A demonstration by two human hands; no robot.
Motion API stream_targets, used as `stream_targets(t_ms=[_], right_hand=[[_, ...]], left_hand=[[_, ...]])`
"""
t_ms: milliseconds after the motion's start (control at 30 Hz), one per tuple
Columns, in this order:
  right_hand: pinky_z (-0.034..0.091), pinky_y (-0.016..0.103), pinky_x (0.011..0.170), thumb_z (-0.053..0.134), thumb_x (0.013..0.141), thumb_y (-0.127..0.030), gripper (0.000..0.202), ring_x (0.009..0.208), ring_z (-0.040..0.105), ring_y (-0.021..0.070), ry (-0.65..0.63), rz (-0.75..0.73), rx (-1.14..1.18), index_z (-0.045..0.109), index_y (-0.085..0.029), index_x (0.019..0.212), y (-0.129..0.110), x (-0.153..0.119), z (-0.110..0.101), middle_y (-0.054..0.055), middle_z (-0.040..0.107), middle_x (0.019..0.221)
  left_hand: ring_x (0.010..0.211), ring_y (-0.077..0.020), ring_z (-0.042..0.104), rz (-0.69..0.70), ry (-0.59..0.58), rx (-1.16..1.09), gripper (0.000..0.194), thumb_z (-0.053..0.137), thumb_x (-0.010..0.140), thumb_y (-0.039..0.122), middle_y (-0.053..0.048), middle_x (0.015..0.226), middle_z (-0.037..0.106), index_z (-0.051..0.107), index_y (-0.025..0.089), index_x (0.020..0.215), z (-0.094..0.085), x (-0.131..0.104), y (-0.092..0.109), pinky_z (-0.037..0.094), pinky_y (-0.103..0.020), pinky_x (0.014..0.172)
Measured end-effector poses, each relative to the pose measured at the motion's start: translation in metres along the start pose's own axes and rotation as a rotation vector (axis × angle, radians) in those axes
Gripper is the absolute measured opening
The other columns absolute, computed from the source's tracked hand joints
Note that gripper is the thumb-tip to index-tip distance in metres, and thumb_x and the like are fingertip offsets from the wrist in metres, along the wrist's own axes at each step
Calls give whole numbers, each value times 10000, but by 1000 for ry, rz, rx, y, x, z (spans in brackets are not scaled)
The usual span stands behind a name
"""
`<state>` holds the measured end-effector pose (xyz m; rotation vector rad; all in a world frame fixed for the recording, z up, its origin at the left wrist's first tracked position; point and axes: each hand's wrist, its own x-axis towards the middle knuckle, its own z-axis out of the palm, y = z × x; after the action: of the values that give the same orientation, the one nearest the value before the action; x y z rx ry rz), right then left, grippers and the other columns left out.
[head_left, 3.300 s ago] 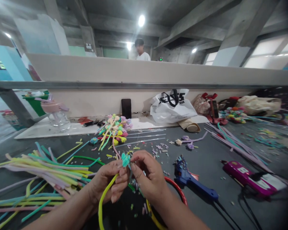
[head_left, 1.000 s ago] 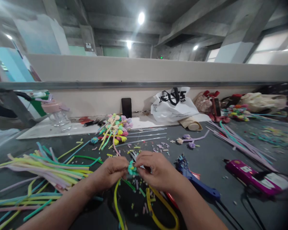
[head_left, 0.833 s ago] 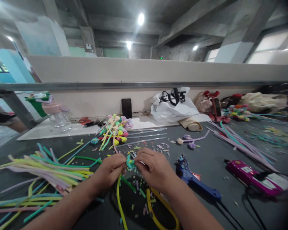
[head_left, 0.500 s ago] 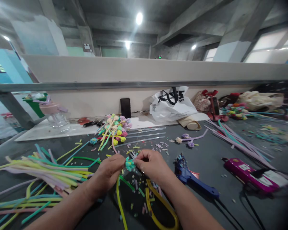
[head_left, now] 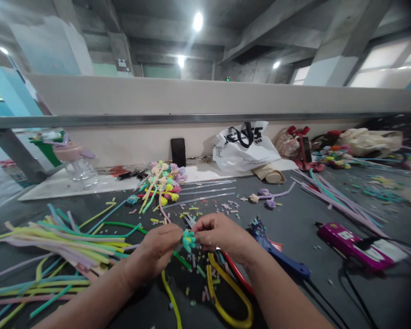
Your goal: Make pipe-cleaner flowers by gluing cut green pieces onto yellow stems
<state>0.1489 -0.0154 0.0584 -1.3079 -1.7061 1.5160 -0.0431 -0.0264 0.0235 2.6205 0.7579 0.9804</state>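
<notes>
A small teal flower made of pipe cleaner [head_left: 189, 241], with a yellowish middle, is between my two hands above the table. On its left, my left hand [head_left: 157, 249] is closed, fingers and thumb pinching the flower. From the other side my right hand [head_left: 222, 235] is closed, fingertips pinched at the petals. A yellow pipe cleaner [head_left: 171, 297] runs down from below my left hand; whether it joins the flower is hidden. Under my right wrist lie scissors with yellow and red handles [head_left: 250, 315], their blades partly covered by my hand.
Loose pipe cleaners [head_left: 71, 246] are piled at left. A bunch of pipe-cleaner flowers [head_left: 162, 183] lies at the back. Right of my arm are a blue glue gun [head_left: 284, 258] and a magenta corded device [head_left: 356, 246]. Cut scraps [head_left: 205, 274] litter the tabletop.
The flower has turned so its petals face me more, and it sits slightly lower and to the right. Both hands have shifted slightly. More of the scissors' red handle shows.
</notes>
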Motion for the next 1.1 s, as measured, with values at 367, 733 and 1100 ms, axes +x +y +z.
stream_targets(t_ms=[367,733,1100], right_hand=[[314,163,454,509,602,-136,130,522,461,80,137,-202,-384,637,-150,616,3,-3,2,-34,557,533],[369,186,541,636,651,-166,173,597,455,83,62,-341,-364,607,-197,818,-10,-12,-7,-25,527,757],[403,215,638,560,720,-117,102,682,537,107,100,-461,-533,644,-173,710,-4,-6,-7,-2,584,756]], left_hand=[[609,-108,431,-118,-31,-136,246,352,817,87,-1,600,458,476,159,617,5,1,4,344,-207,591],[651,-104,500,-239,-70,-159,277,377,836,128,-8,640,513,561,148,630,6,0,-4,366,-205,626],[656,-110,522,-217,-162,-248,298,383,852,177,-19,631,549,570,145,622,4,1,-4,376,-210,656]])
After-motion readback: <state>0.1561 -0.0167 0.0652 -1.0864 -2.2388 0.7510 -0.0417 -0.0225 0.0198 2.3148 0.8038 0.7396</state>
